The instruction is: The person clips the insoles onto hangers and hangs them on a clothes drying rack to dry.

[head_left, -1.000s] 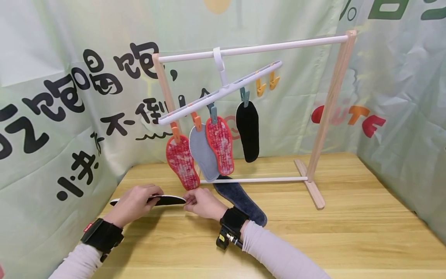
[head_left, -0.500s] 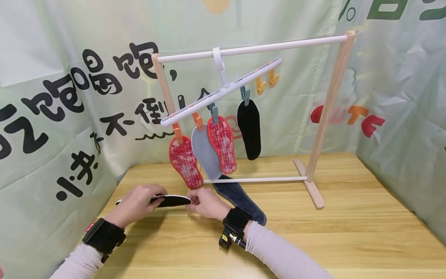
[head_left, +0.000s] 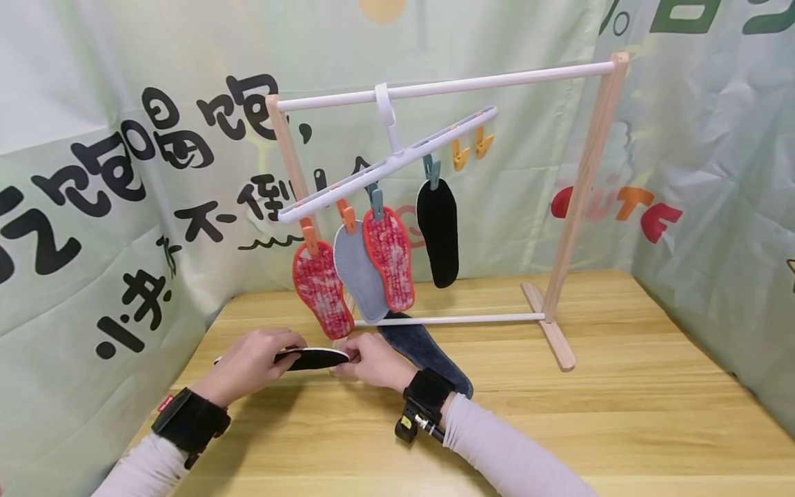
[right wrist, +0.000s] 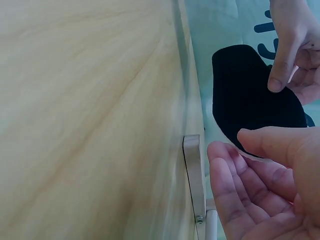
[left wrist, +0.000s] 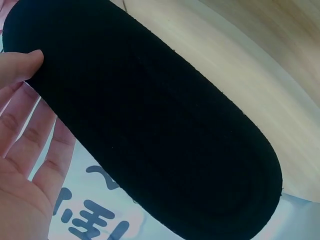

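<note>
On your table [head_left: 633, 407] stands the rack [head_left: 586, 186]; the hanger [head_left: 391, 163] hooks over it so the clipped insoles [head_left: 393, 266] dangle below. The held insole [head_left: 317, 359] is raised off the table: your left hand [head_left: 251, 362] pinches its long edge, your right hand [head_left: 377, 360] apparently pinches one end, steadying it.

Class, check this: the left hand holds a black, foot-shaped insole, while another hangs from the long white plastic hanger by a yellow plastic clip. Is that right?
Only one colour is wrong: in the head view, a blue-grey plastic clip, not yellow, holds the hanging black insole. The left hand does hold the other black insole.
</note>
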Demonstrator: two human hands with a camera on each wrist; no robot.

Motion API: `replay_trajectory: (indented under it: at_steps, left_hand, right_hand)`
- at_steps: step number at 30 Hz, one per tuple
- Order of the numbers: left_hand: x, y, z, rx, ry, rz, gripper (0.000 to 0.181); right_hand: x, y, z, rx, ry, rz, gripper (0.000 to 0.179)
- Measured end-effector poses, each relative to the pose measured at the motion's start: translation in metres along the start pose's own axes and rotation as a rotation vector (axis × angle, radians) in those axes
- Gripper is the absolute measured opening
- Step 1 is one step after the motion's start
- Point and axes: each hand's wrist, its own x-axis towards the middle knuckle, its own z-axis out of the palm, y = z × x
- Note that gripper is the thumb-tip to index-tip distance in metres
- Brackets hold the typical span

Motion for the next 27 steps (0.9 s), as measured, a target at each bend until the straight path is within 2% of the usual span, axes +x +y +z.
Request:
replay_trajectory:
  at_steps: [11,19,27]
  left_hand:
    - [0.004,0.005,0.002,-0.036,0.020,0.029,0.023]
    - [0.007,0.009,0.003,-0.067,0.043,0.032,0.024]
    - [0.009,0.011,0.004,-0.095,0.058,0.056,0.024]
  right_hand:
    - [-0.006,0.007,-0.009,0.051,0.020,0.039,0.021]
    - [-0.009,0.009,-0.017,0.056,0.020,0.054,0.014]
    - [-0.015,0.011,-0.027,0.087,0.002,0.048,0.014]
